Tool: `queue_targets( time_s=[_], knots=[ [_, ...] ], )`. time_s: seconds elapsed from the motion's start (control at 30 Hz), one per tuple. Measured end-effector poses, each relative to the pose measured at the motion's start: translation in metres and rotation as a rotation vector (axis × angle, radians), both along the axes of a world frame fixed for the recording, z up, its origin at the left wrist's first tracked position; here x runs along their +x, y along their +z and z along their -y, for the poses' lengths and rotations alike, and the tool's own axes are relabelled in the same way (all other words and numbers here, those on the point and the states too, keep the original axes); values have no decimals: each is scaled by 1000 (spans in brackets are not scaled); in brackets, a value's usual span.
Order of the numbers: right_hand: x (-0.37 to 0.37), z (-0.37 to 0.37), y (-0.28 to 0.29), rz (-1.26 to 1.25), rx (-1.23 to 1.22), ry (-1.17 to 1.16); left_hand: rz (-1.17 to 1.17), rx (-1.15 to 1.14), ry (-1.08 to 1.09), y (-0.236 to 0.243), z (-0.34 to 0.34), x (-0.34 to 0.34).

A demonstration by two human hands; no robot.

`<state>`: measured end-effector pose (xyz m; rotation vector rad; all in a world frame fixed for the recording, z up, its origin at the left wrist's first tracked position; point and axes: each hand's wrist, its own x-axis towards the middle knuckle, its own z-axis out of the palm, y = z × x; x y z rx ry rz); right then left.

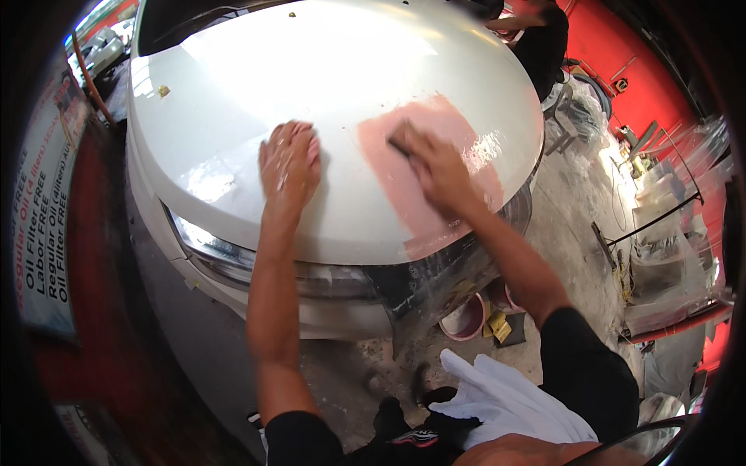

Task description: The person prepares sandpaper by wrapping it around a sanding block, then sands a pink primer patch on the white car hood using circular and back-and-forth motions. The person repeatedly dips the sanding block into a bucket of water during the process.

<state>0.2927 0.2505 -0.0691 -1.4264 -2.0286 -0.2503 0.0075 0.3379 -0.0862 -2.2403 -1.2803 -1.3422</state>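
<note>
My left hand point(290, 163), wet, rests on the white car hood point(202, 101) left of a pink patch. Its fingers are curled around something pinkish at their edge, too hidden to name. My right hand point(431, 163) grips a dark sanding block point(400, 140) flat on the pink patch point(377, 175); the hand is slightly blurred. Wet shine shows on the patch's right side. A dark masked or bare section point(404, 299) covers the front below the hood, right of the headlight point(210, 241).
Pink-rimmed buckets point(460, 322) and yellow pads point(501, 326) lie on the floor below the bumper. A co-worker in black point(536, 46) stands at the back right. Plastic-covered parts and a thin stand point(653, 221) line the right; a printed banner point(47, 194) stands left.
</note>
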Motion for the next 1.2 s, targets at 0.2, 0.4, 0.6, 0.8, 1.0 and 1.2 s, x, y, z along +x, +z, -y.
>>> queue_targets(
  time_s=[0.2,0.4,0.6,0.8,1.0,1.2],
  knots=[
    [-21,-5,18,40,-89,-30,43,-35,194,-13,68,-23],
    [-37,39,1,67,-11,108,53,-23,285,-6,65,-40],
    [-45,-28,51,-30,-193,-9,102,-10,237,-8,67,-14],
    [-38,82,-28,70,17,134,124,-28,316,-8,65,-35],
    [-10,-45,52,7,-200,-90,86,-3,298,-13,64,-11],
    [-24,103,-33,125,34,62,81,-1,380,-12,62,-34]
  ],
)
